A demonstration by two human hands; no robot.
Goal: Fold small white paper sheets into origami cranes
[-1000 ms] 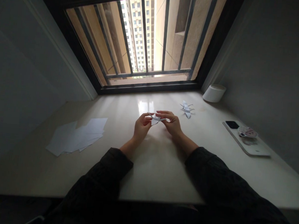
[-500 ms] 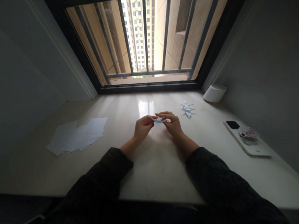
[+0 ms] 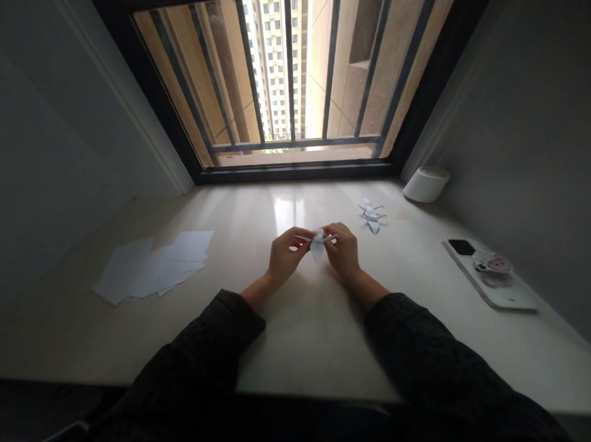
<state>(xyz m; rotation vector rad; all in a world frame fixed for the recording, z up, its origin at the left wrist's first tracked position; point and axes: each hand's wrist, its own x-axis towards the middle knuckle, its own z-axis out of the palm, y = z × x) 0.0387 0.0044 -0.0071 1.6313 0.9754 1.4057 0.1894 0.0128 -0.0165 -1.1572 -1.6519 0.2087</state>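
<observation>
Between my two hands is a white folded paper crane [image 3: 317, 243], its wings spread up and down and its thin points sticking out to either side. My left hand [image 3: 287, 252] pinches it from the left, with one narrow point showing above the thumb. From the right, my right hand [image 3: 342, 249] grips the crane near its other point, fingers curled. Beyond my right hand, folded paper cranes [image 3: 372, 216] lie close together on the white sill-like tabletop [image 3: 308, 342].
Loose white paper sheets [image 3: 155, 266] overlap at the left. On the right lies a white phone [image 3: 492, 276] with a decorated grip on its back. A white cylindrical object [image 3: 426, 183] stands in the back right corner, near the barred window [image 3: 294, 74].
The crane's wings now show opened out, one pointing down toward me. My right fingers, earlier stretched over its top, have curled in at its right side.
</observation>
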